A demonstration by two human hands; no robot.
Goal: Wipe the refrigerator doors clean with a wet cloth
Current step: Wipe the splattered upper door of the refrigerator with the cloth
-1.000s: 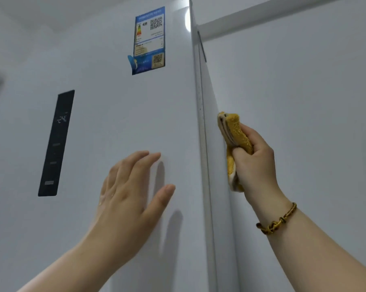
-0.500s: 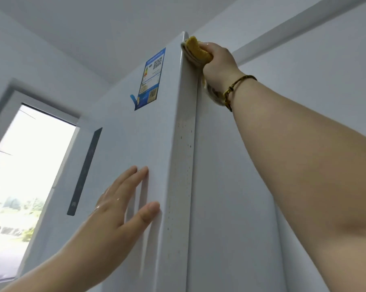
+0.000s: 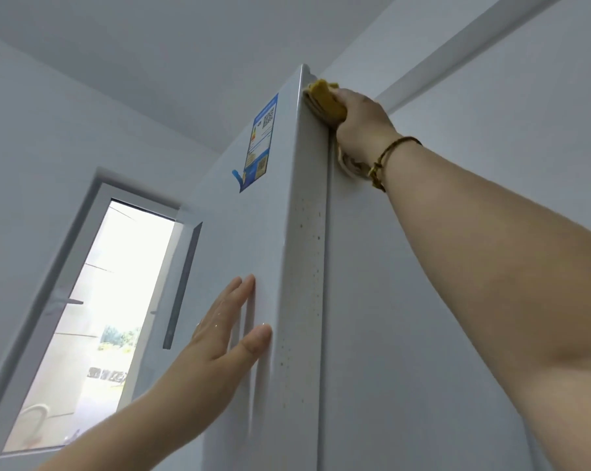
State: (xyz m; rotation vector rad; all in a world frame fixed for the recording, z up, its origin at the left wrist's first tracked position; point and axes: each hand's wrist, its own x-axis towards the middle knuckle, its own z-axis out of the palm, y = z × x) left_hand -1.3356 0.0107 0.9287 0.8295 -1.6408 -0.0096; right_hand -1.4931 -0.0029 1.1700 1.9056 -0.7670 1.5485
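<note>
You are standing close under the refrigerator [image 3: 266, 253] and looking up along its door edge [image 3: 307, 266], a narrow strip whose long axis is running from 6 o'clock up to 12 o'clock. Small dark specks are dotting this strip below your cloth, so I judge the coming stroke should be travelling down toward 6 o'clock.

Your right hand [image 3: 362, 124] is the nearer one: its fingers are closing around the yellow cloth [image 3: 324, 100] and pressing it on the top of the edge. Your left hand [image 3: 226, 338] is lying flat on the door front at 7 o'clock from the cloth, fingers open and holding nothing.

At 8 o'clock from the cloth a blue and white label [image 3: 261, 141] is sticking on the door. It is carrying square codes, but the writing is too small to read.
</note>
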